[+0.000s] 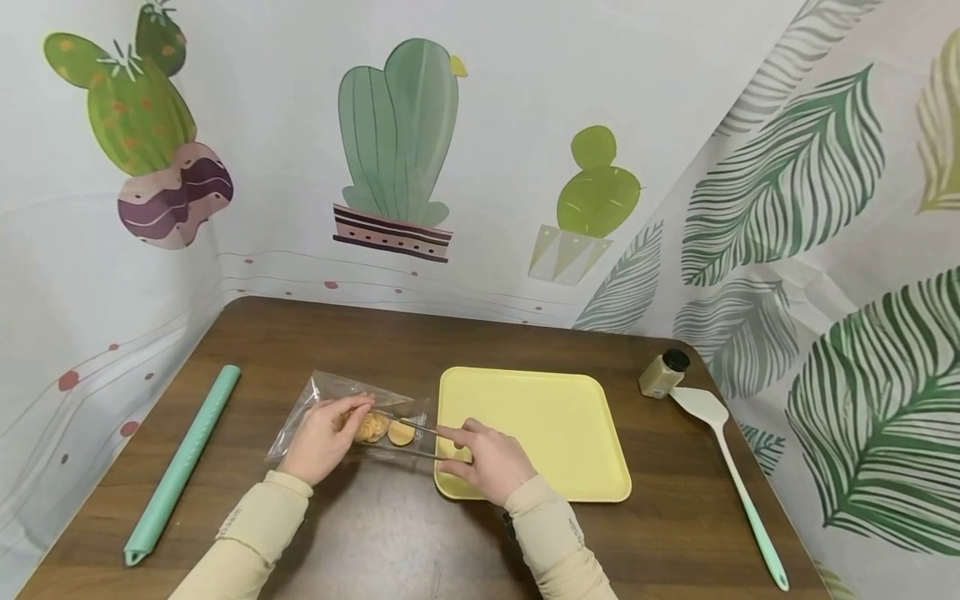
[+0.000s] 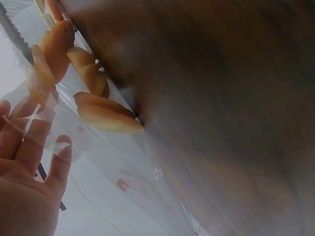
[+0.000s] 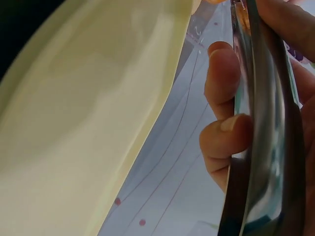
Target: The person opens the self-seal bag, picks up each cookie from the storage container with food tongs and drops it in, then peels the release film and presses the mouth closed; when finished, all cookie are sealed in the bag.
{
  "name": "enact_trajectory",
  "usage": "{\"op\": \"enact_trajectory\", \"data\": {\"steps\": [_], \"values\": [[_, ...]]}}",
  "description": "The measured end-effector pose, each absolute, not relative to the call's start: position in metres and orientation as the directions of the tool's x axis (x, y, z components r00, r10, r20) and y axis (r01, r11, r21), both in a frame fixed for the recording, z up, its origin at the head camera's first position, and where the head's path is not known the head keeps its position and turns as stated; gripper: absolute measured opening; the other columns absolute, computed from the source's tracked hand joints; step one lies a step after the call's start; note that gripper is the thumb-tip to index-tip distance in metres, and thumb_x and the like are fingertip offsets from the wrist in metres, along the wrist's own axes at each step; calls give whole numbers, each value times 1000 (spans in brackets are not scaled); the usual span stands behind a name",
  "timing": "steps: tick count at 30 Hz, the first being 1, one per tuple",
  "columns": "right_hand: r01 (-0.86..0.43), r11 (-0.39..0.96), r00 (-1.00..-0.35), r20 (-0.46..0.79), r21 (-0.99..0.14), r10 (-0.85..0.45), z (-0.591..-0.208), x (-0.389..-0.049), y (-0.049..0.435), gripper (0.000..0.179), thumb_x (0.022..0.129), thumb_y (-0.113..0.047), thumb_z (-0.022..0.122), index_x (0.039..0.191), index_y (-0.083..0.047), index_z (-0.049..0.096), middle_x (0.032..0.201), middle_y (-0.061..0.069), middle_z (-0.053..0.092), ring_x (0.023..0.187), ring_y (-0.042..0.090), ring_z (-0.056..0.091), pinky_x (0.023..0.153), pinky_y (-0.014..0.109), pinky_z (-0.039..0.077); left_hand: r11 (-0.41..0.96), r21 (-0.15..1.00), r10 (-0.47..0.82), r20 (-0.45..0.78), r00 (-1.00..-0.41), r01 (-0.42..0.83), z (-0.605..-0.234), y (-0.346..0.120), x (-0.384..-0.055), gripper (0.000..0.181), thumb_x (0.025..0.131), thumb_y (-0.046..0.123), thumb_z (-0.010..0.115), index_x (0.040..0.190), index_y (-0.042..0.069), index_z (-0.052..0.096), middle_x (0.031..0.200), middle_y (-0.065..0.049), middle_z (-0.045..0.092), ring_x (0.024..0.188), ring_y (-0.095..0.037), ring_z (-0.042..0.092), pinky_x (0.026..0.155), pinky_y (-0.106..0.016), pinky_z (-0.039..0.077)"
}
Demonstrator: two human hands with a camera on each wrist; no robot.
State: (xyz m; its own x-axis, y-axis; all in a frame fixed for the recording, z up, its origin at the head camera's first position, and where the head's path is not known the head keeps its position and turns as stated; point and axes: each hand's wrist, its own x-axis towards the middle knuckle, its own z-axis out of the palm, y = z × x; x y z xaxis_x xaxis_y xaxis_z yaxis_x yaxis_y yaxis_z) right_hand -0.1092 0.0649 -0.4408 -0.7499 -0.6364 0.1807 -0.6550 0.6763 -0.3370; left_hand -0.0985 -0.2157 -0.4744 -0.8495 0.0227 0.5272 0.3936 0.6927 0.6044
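Observation:
A clear plastic bag [image 1: 322,387] lies on the table left of the yellow tray, with several golden-brown baked pieces [image 2: 106,113] inside, probably biscuits or bread. My left hand [image 1: 322,435] holds the bag's upper film near its middle; in the left wrist view the fingers show against the film. My right hand [image 1: 487,457] grips metal tongs [image 3: 268,123], whose two arms are spread and point left over the bag. A round piece [image 1: 401,432] shows between the arms. The tips are partly hidden by the left hand and film, so contact with the pieces cannot be told.
The yellow tray [image 1: 540,417] lies partly beneath my right hand. A green tube-like bar [image 1: 183,462] lies at the table's left. At the right are a small black-lidded jar [image 1: 663,373] and a white-headed spatula with a green handle [image 1: 742,487]. A printed cloth [image 1: 495,100] hangs behind.

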Motion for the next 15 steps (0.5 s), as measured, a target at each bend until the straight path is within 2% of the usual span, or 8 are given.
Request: {"op": "enact_trajectory", "data": {"steps": [9,15], "values": [[-614,694,-784,191,-376,-591,-438,-99,91,48,86,-37,74,130,-23,63,94,-3,62,57,2,44,49,22,39,685,602,31,539,-842,411,-473,-215,-100,15,91,10,69,105,6,74,104,-5,73,94,-26,69,85,-45,48],[-541,719,-834,165,-436,-527,-437,-90,114,48,85,-35,75,130,-21,64,92,-3,61,57,-1,44,49,21,38,684,607,27,533,-846,405,-473,-216,-100,15,91,10,69,105,5,74,105,-7,73,94,-27,69,86,-46,48]]}}
